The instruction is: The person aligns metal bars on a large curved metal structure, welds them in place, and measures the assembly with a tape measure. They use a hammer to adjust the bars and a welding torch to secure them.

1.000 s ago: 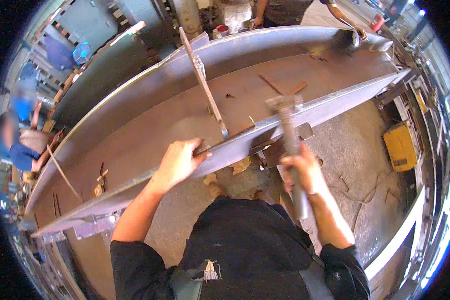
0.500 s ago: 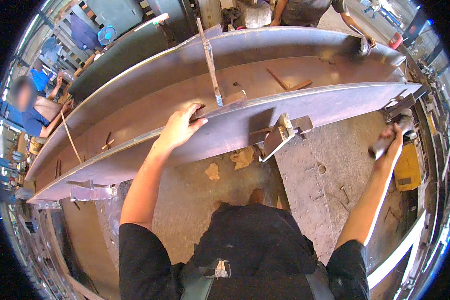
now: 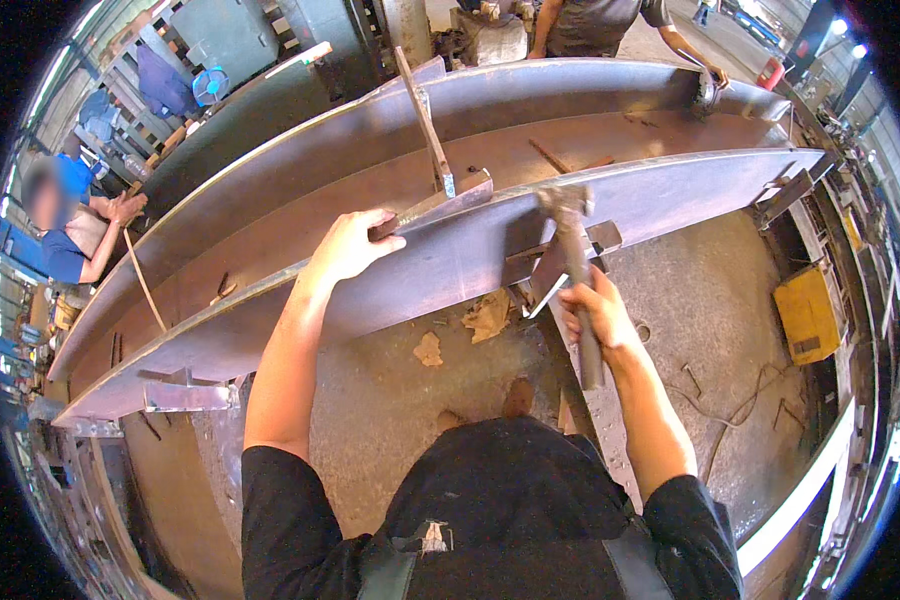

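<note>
A hammer point(image 3: 573, 240) is in my right hand point(image 3: 605, 315), its head raised over the near wall of a long curved steel beam point(image 3: 440, 265). My fingers wrap round the lower part of its handle. At the top edge of that wall, my left hand point(image 3: 355, 245) pinches the end of a brown steel piece point(image 3: 460, 200) lying along the edge. A narrow upright steel bar point(image 3: 425, 125) stands inside the beam next to this piece. Below the hammer head, partly hidden by it, a steel bracket point(image 3: 550, 270) juts from the beam's outer face.
Across the beam at far right, a co-worker's hand point(image 3: 715, 78) is by a round tool point(image 3: 706, 95). Another person point(image 3: 70, 220) sits at far left. Loose steel bars point(image 3: 560, 158) lie in the beam. A yellow box point(image 3: 808, 315) and cable point(image 3: 735, 415) are on the right.
My right hand has swung the hammer from far right in to the middle, above the bracket. My left hand stays on the steel piece. The person at left has brought their hands together.
</note>
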`<state>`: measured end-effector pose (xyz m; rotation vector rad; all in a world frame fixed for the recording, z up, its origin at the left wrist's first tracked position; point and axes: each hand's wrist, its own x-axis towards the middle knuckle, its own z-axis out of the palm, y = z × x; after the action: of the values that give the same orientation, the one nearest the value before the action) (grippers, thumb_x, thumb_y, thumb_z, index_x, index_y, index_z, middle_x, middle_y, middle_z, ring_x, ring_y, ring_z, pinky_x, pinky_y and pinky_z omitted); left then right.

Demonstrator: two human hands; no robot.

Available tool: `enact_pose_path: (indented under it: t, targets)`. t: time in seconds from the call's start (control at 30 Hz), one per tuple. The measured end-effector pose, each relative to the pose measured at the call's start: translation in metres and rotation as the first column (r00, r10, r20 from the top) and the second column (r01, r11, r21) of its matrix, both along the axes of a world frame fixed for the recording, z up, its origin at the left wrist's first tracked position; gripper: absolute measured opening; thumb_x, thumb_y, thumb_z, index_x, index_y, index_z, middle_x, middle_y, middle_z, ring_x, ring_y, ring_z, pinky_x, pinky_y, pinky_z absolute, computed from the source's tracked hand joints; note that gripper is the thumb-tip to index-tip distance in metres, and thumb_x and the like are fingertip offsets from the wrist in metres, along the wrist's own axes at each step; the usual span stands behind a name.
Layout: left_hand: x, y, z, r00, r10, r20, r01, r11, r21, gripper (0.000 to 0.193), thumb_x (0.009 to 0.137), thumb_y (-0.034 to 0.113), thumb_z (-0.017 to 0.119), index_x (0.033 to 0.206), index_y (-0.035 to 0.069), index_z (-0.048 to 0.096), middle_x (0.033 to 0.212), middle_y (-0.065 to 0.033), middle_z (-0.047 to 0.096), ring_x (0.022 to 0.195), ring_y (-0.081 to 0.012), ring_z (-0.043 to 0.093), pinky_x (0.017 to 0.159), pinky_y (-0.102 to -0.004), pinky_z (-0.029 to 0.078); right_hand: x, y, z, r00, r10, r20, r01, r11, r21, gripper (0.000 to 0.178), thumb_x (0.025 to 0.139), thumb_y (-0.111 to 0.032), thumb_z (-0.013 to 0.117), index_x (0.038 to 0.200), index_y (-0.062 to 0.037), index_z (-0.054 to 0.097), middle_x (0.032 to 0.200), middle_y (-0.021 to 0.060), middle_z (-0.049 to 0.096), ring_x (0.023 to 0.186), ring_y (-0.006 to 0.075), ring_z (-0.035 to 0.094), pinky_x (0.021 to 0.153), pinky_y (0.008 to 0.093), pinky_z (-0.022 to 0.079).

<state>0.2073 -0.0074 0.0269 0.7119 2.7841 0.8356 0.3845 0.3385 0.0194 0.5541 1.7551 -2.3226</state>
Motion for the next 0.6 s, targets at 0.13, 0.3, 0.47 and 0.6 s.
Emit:
enact_pose_path:
  t: [0.13,0.3,0.47,0.6]
  targets:
    - [-0.002,-0.001,-0.002,0.999,0.008,-0.032,-0.007,1.000,0.014,0.049,0.087,0.031,0.076,0.122,-0.002,0.067,0.118,-0.0205,0.070,0.109,-0.0336,0.069,0.095,-0.0397,0.053,0.044,0.087,-0.024,0.933,-0.346,-0.096,0.359,0.907,0.219,0.025,0.081,-0.028,0.071,0.089,-0.0061,0.062,0.066,0.0032,0.056,0.048,0.0141,0.053,0.043,0.0318,0.045]
    - [0.004,-0.012,-0.009,0.994,0.016,-0.109,-0.009,0.998,0.066,0.033,0.086,0.025,0.075,0.110,0.002,0.071,0.104,-0.0211,0.071,0.097,-0.0374,0.070,0.085,-0.0436,0.054,0.023,0.247,0.011,0.661,-0.634,-0.402,0.733,0.660,0.165,0.026,0.089,-0.034,0.065,0.089,-0.0080,0.063,0.067,0.0034,0.058,0.057,0.0139,0.054,0.053,0.0299,0.044]
    - [-0.005,0.003,-0.005,0.990,-0.043,-0.133,0.041,0.999,-0.020,0.032,0.086,0.028,0.074,0.104,0.002,0.072,0.099,-0.0216,0.071,0.092,-0.0401,0.068,0.082,-0.0471,0.053,-0.063,0.269,0.049,0.506,-0.709,-0.491,0.835,0.546,0.072,0.025,0.093,-0.029,0.063,0.091,-0.0038,0.061,0.072,0.0089,0.062,0.063,0.0226,0.061,0.055,0.0374,0.051]
    - [-0.012,0.005,-0.008,0.983,-0.051,-0.176,0.040,0.997,-0.063,0.049,0.082,0.037,0.077,0.113,0.001,0.070,0.105,-0.0240,0.070,0.098,-0.0407,0.068,0.086,-0.0473,0.053,-0.092,0.009,-0.023,0.959,-0.187,-0.214,0.265,0.860,0.436,0.018,0.091,-0.020,0.062,0.093,-0.0025,0.058,0.067,0.0104,0.059,0.055,0.0233,0.058,0.050,0.0394,0.049]
